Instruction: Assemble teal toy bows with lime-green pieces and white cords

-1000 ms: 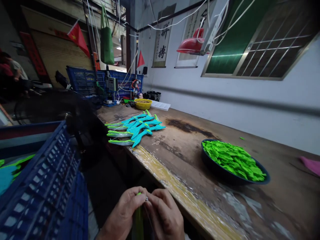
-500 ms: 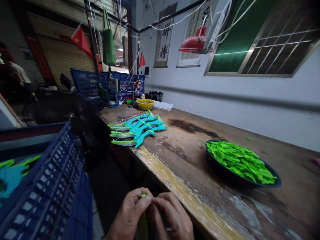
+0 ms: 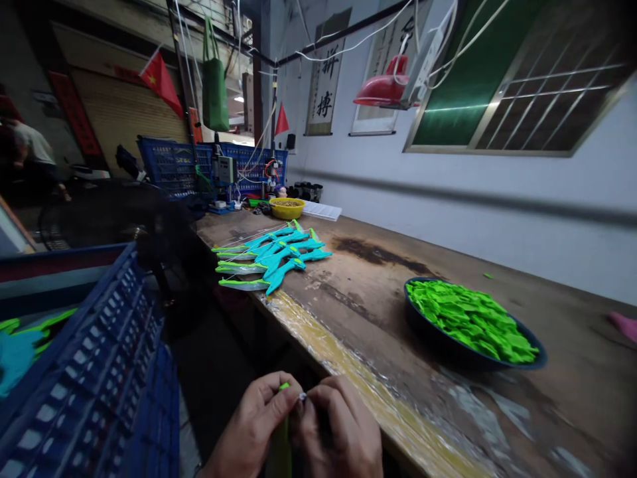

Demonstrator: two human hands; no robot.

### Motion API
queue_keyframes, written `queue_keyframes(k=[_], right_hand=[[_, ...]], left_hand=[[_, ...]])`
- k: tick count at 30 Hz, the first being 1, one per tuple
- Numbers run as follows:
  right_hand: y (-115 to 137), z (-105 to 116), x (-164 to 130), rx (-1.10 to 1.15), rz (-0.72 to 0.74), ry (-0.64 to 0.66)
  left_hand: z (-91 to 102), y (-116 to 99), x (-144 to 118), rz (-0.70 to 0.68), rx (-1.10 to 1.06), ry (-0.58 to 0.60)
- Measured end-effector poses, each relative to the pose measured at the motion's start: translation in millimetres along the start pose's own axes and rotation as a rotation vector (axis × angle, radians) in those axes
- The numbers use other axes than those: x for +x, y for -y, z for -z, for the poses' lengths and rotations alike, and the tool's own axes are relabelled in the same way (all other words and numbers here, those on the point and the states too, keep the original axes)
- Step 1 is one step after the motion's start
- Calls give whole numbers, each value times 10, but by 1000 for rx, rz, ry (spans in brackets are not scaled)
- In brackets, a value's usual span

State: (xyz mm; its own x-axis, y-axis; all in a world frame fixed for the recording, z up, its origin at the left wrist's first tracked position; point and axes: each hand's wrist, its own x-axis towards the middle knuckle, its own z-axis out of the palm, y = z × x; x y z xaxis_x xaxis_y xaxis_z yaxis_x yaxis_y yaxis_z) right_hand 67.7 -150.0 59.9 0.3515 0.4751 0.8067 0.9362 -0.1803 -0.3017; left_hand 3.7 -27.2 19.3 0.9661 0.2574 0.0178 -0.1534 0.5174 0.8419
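Observation:
My left hand (image 3: 251, 428) and my right hand (image 3: 338, 431) are pressed together at the bottom of the view, just off the near edge of the workbench. Between them stands a slim green plastic piece (image 3: 281, 446), gripped by the left fingers near its top. My right fingertips pinch a tiny shiny part (image 3: 302, 397) against the tip of that piece. A row of finished teal and green toy bows (image 3: 271, 255) lies on the bench farther away. A dark round bowl (image 3: 448, 348) heaped with bright green plastic parts (image 3: 470, 318) sits on the bench to the right.
A blue plastic crate (image 3: 94, 378) holding teal and green pieces stands at my left. A yellow bowl (image 3: 286, 208), more blue crates (image 3: 174, 166) and wired equipment stand at the bench's far end. A red lamp (image 3: 383, 89) hangs overhead. Another person (image 3: 30, 153) is far left.
My hands have stayed together on the green piece with only small finger shifts. The view has swung slightly, so the bowl sits a bit further left than half a second ago.

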Motion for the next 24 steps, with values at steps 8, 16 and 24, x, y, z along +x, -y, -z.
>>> queue_keyframes(k=[8,16,24], right_hand=[[-21,99,60,126,-6,204],[-160,217,110,28,23,318],[-382,164,83,-375,373,386]], left_hand=[[-55,-50,-38,54,-50,-37],[-80,-51,-26,10,143,-89],[-56,205,117,64,-69,-72]])
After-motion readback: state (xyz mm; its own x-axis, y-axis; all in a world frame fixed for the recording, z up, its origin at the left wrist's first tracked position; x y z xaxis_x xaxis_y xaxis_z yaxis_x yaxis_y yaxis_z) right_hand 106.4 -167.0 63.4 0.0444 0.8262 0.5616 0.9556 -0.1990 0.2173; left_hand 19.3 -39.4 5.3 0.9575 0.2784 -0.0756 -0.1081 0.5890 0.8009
